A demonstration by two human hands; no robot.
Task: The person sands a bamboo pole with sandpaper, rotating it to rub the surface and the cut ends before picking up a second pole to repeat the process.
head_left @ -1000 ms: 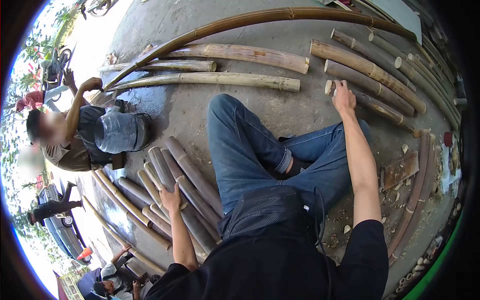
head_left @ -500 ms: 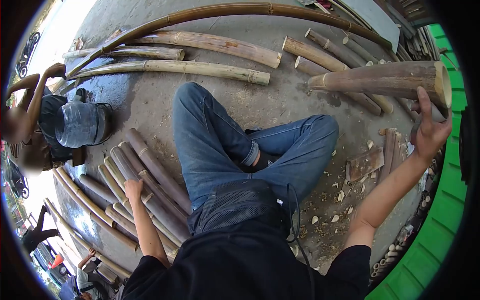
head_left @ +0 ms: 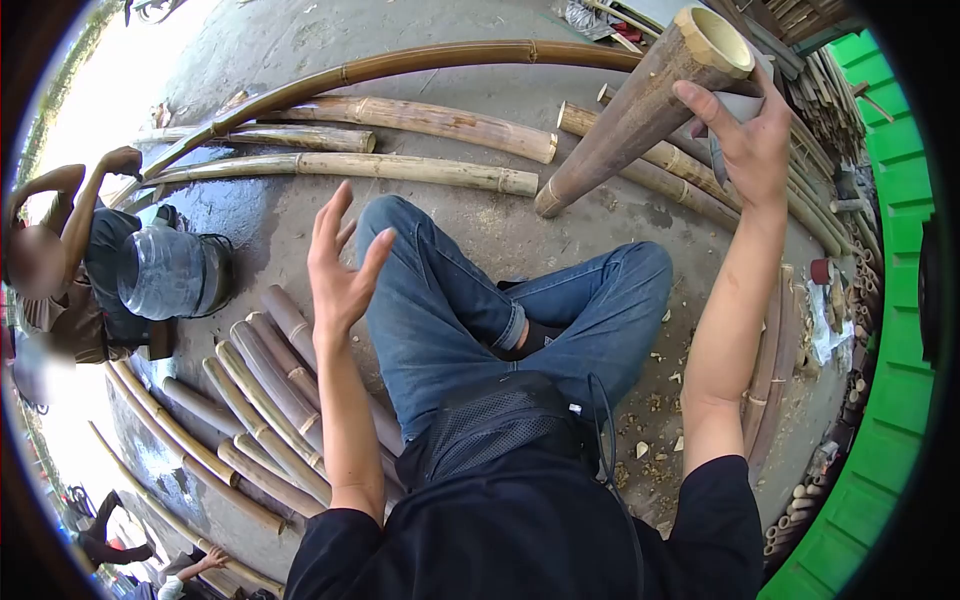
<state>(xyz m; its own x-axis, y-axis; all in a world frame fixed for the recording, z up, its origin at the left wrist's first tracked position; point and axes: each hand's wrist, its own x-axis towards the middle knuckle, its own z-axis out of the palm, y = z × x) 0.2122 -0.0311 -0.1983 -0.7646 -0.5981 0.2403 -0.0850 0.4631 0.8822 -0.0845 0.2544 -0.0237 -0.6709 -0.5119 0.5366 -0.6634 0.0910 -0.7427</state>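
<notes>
My right hand (head_left: 748,140) grips a thick brown bamboo piece (head_left: 640,110) near its wide, hollow upper end, thumb on the near side and other fingers behind. A flat grey sheet-like thing (head_left: 738,106) shows between that palm and the bamboo; its kind I cannot tell. The bamboo stands tilted, its narrow lower end down by the floor in front of my knees. My left hand (head_left: 345,272) is raised beside my left knee, fingers spread, holding nothing.
Cut bamboo pieces (head_left: 270,385) lie side by side at my left. Long bamboo poles (head_left: 420,165) stretch across the floor ahead. A person (head_left: 75,240) sits at the left beside a large clear plastic bottle (head_left: 160,268). A green wall (head_left: 880,420) curves along the right.
My left hand has left the bamboo pieces at my left and risen forward, opening. My right hand has swung the bamboo piece inward, its wide end now higher and its narrow end nearer my knees.
</notes>
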